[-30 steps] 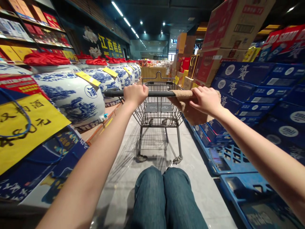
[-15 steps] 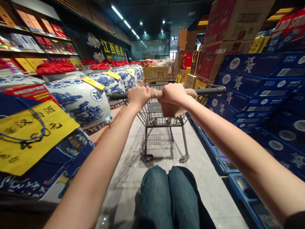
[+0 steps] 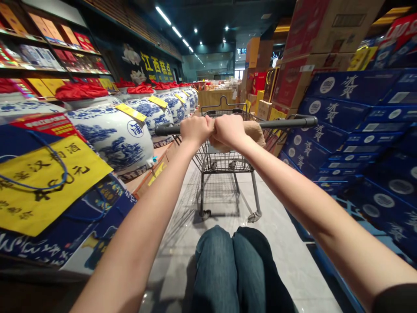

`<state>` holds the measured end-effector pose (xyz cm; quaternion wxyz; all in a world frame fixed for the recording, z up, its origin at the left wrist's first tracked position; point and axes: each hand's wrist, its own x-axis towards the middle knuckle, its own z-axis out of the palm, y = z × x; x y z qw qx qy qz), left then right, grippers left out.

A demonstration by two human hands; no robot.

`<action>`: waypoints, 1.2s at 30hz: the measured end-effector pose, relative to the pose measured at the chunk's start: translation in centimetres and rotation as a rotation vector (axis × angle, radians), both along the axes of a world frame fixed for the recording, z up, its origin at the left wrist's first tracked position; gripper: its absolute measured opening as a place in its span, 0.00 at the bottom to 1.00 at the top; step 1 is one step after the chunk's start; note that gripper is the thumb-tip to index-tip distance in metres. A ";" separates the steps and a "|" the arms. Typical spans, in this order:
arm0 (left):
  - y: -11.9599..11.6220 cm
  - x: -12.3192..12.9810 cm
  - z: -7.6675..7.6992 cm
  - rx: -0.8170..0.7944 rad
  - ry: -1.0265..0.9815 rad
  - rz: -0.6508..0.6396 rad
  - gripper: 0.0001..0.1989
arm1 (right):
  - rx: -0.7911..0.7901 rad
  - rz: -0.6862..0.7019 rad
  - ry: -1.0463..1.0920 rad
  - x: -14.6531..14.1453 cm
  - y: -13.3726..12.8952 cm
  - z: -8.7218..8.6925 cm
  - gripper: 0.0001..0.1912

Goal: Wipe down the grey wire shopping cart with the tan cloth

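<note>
A dark shopping cart handle [image 3: 286, 123] crosses in front of me. My left hand [image 3: 196, 130] is closed around its left-middle part. Close beside it, nearly touching, my right hand [image 3: 230, 130] is closed on a fuzzy light-brown item [image 3: 254, 134] that lies over the handle. Soft and bunched, this item shows to the right of my right hand and below it; its exact kind I cannot tell. Beyond the hands stands the wire shopping cart [image 3: 224, 163], its wheels on the floor. Both palms and the handle beneath them are hidden.
Large blue-and-white jars [image 3: 110, 134] with red cloth tops line the left side. Nearer stands a dark blue gift bag with a yellow price sign [image 3: 55, 182]. Stacked blue cartons [image 3: 345, 113] and brown boxes [image 3: 312, 82] border the right. A pale tiled floor [image 3: 276, 208] runs between.
My right hand has shifted left against my left hand, and the fuzzy item has bunched up. The cart appears slightly further right in view.
</note>
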<state>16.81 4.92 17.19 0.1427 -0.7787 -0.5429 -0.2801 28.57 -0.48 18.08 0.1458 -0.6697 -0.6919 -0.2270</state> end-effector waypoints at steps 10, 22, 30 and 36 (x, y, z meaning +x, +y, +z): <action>0.6 -1.7 -0.2 -0.005 -0.015 -0.022 0.37 | 0.094 -0.278 -0.077 11.9 -5.9 -0.8 0.21; 0.9 -1.7 0.3 -0.025 0.045 0.024 0.39 | 0.266 -0.123 -0.047 7.0 -3.1 -2.9 0.13; 2.1 -4.1 0.2 -0.021 0.065 0.061 0.39 | 0.195 -0.035 -0.165 13.7 -8.1 -2.3 0.14; 1.6 -4.1 0.3 -0.002 0.102 0.097 0.40 | 0.092 -0.256 0.012 15.5 -8.7 -0.6 0.23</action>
